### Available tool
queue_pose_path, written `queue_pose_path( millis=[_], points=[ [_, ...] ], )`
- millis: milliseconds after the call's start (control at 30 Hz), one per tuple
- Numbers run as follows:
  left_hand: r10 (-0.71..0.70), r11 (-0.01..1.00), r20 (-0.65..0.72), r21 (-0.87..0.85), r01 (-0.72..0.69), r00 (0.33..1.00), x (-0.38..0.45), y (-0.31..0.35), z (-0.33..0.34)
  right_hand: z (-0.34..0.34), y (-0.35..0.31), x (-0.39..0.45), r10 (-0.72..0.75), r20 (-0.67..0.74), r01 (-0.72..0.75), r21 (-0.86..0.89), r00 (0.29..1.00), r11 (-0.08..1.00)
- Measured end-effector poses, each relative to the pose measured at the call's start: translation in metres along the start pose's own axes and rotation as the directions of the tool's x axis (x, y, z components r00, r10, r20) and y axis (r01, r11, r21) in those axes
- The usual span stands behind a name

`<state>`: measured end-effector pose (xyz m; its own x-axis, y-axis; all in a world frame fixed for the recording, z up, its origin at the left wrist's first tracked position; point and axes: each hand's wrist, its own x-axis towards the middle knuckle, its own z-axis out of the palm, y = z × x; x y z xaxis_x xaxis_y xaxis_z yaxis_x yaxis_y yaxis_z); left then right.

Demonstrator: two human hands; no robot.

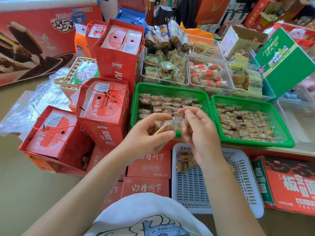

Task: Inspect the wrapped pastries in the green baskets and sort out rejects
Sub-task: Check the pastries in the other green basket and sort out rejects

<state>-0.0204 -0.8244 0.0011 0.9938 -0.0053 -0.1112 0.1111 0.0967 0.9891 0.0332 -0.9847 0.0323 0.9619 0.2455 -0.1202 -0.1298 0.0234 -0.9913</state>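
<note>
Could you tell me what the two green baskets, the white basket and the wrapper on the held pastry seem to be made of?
Green baskets: probably moulded plastic with fine mesh walls. White basket: likely plastic too, slotted and matte. Pastry wrapper: apparently thin clear glossy film, with the brown pastry showing through.

The counter [303, 150] carries two green baskets [136, 106] [255, 142] at its front edge, clear tubs [210, 86] behind them.

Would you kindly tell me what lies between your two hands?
A clear-wrapped pastry, held by left hand and right hand, in the head view.
</note>
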Motion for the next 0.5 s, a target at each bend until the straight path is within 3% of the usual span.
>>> queue_pose_path(
  millis=[100,167,333,500],
  points=[
    [-0.098,0.990,0.034,-0.096,0.101,0.995,0.000,0.005,-0.002,-0.008,-0.002,0.004,-0.162,0.149,0.203,-0.328,0.976,0.923],
    [-0.114,0.985,0.057,-0.120,0.120,0.992,0.003,0.005,-0.002,-0.008,-0.001,0.007,-0.191,0.178,0.250,-0.419,0.965,0.873],
    [-0.149,0.981,0.049,-0.116,0.154,0.988,0.011,0.004,-0.001,-0.001,0.003,0.011,-0.225,0.110,0.249,-0.321,0.968,0.914],
    [-0.195,0.944,0.188,-0.230,0.236,0.963,0.017,0.002,-0.005,-0.003,0.011,0.023,-0.167,-0.026,0.154,-0.271,0.986,0.950]
  ],
)
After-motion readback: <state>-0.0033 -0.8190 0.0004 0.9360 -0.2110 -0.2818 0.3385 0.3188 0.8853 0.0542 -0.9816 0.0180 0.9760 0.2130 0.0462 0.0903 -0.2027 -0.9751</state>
